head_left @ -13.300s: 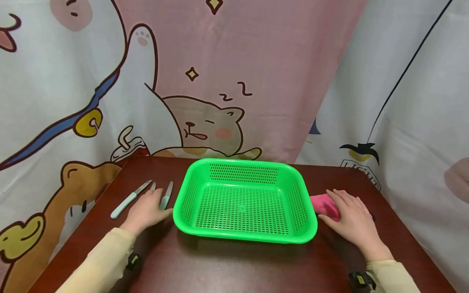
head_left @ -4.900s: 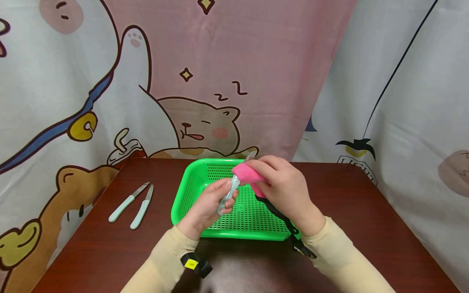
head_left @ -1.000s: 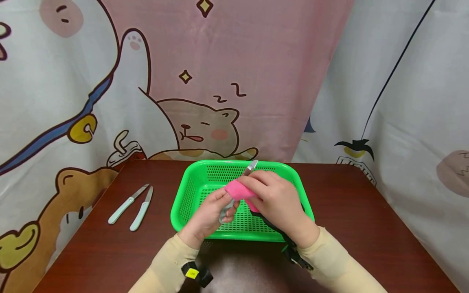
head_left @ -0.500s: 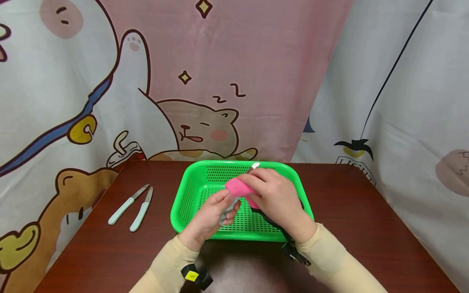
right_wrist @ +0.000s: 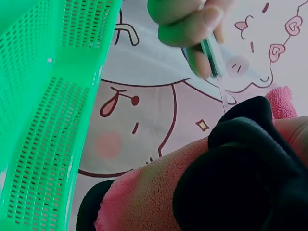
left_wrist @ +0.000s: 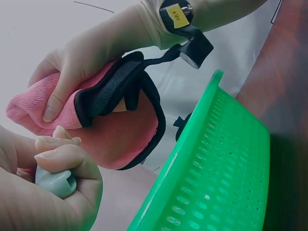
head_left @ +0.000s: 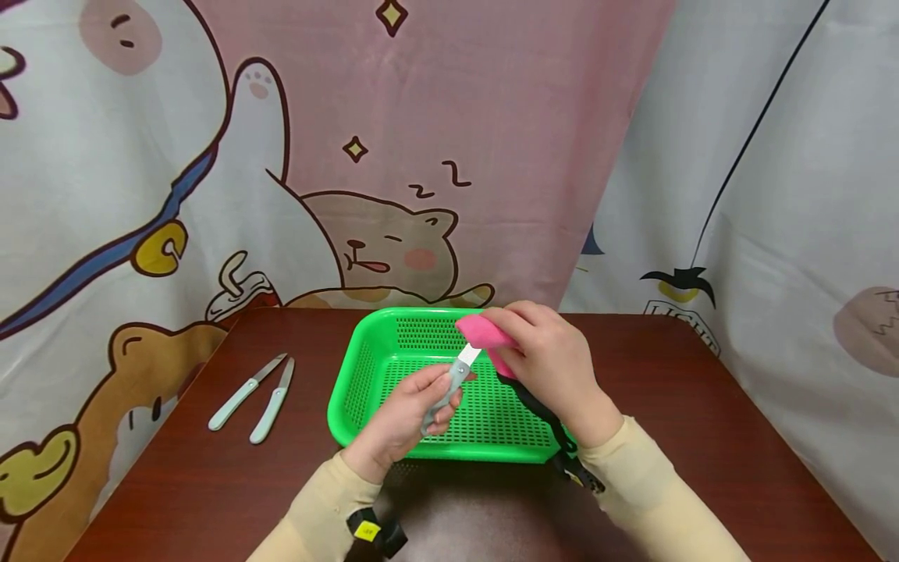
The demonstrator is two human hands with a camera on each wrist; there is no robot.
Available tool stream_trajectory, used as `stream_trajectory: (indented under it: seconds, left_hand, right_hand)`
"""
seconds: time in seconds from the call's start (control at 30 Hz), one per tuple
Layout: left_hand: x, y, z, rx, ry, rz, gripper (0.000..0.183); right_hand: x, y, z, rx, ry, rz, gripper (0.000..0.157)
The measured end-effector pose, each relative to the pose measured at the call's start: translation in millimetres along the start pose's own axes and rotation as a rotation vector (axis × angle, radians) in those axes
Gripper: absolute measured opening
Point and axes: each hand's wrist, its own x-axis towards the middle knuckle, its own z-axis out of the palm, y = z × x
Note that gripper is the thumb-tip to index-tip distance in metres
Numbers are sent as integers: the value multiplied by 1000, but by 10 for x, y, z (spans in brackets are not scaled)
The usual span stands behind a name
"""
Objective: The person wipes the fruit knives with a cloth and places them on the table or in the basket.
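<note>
My left hand (head_left: 407, 414) grips the pale green handle of a small knife (head_left: 453, 386), its blade pointing up and away to the right over the basket. The handle's butt end shows in my curled fingers in the left wrist view. My right hand (head_left: 555, 359) pinches a pink cloth (head_left: 485, 332) with black edging around the blade's outer part, hiding the tip. The cloth's loose end (left_wrist: 120, 139) hangs below that hand in the left wrist view. Beneath both hands sits a green plastic basket (head_left: 372, 312) with perforated walls.
Two more knives with pale green handles lie at the left of the table, the outer knife (head_left: 242, 394) and the inner knife (head_left: 270, 406). The dark red-brown table (head_left: 175, 484) ends at a printed curtain (head_left: 527, 156) behind. Each wrist wears a black strap camera.
Over the last second the cloth and my right hand slide from the handle end up along the blade, uncovering the blade's base. Earlier, this knife lay at the left and the cloth at the right.
</note>
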Motion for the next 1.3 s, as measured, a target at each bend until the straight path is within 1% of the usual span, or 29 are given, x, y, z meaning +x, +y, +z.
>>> stream_trajectory:
  seconds: [0.27, 0.43, 0.73, 0.93, 1.03, 1.3]
  left_hand:
    - [-11, -17, -11, 16, -4, -20, 36]
    - [-22, -16, -20, 19, -17, -29, 40]
    - [-48, -13, -55, -43, -1, -76, 39]
    - [-70, -16, -118, -81, 8, -67, 37]
    - [-79, -5, -157, -74, 13, -57, 34]
    - [-104, 94, -262, -32, 12, -26, 36]
  right_hand:
    - [-6, 86, -50, -20, 5, 42, 39]
    - [-21, 123, -97, -22, 1, 85, 40]
    - [-90, 237, -196, 29, 24, 202, 40]
    - [-165, 285, -265, 51, 62, 257, 40]
    - [-196, 303, -297, 55, 87, 276, 41]
    - [-261, 323, -341, 70, 174, 289, 41]
